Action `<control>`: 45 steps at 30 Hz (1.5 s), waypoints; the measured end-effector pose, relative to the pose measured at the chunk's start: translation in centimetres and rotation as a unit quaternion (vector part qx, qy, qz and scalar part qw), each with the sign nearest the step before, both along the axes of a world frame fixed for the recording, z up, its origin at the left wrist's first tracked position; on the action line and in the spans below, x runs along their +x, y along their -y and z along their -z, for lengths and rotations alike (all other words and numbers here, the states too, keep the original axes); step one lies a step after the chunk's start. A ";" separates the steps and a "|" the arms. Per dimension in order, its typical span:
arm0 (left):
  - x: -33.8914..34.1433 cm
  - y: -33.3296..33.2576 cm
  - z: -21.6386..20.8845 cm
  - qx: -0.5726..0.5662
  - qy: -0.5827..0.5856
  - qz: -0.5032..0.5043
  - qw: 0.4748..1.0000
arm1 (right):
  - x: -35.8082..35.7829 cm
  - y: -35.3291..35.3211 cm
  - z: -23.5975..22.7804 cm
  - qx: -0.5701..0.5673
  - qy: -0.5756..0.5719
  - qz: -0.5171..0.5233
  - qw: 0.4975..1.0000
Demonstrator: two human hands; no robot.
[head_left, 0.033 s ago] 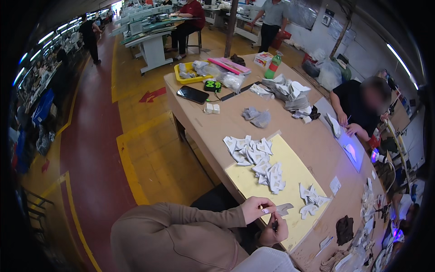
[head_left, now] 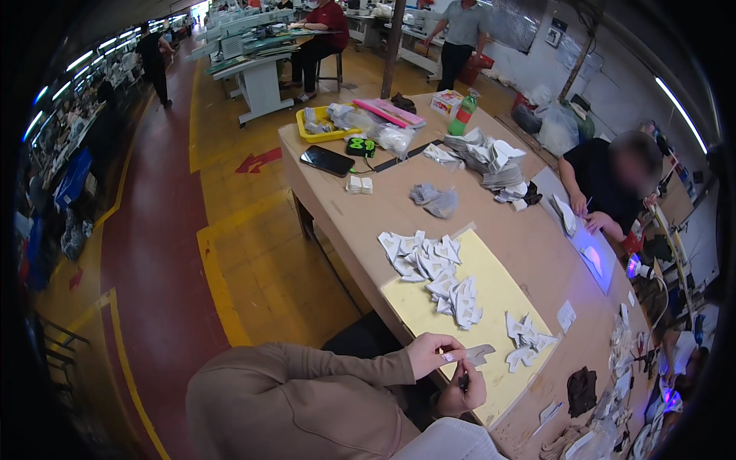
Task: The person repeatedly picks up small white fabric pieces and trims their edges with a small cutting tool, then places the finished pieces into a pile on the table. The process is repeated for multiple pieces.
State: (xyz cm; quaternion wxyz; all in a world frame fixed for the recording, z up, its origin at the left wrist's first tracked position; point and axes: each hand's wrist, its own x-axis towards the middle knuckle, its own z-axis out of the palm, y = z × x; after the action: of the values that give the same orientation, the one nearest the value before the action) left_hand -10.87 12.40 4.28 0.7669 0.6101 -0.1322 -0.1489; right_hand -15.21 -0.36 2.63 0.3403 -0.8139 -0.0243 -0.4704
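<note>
Over the near edge of a yellow sheet (head_left: 498, 261), my left hand (head_left: 434, 356) pinches a small flat grey cut piece (head_left: 481, 353) with a notched outline. Just below and to the right, my right hand (head_left: 463, 389) is closed, thumb up against the piece's lower edge. In its fingers sits a small dark object (head_left: 464, 381), mostly hidden, whose kind I cannot make out. Farther up the sheet lie two loose heaps of similar pale grey pieces, an upper heap (head_left: 420, 254) and a lower heap (head_left: 457, 299). To the right of my hands is a smaller heap (head_left: 527, 340).
The brown table (head_left: 360, 222) also bears a phone (head_left: 326, 160), a yellow tray (head_left: 322, 136), a green bottle (head_left: 463, 113) and stacked grey pieces (head_left: 494, 161). Across it a person (head_left: 613, 180) works beside a violet lamp (head_left: 635, 266). A dark cloth (head_left: 583, 391) lies near right.
</note>
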 end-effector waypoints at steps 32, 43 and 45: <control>9.8 -4.1 3.6 0.378 0.318 -0.269 0.826 | -0.6 0.9 -0.5 0.193 -0.217 -0.080 0.954; 4.9 2.5 2.5 0.206 0.092 0.182 0.957 | -0.5 6.0 0.9 0.029 -0.224 -0.050 0.973; 5.6 3.4 2.8 0.218 0.108 0.211 0.947 | -0.6 7.1 0.8 0.036 -0.209 -0.056 0.976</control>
State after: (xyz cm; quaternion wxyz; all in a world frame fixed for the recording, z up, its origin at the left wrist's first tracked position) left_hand -5.30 8.97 1.49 0.5472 0.7332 -0.3043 -0.2653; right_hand -15.80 -7.42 1.82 0.3926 -0.8787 0.0186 -0.2710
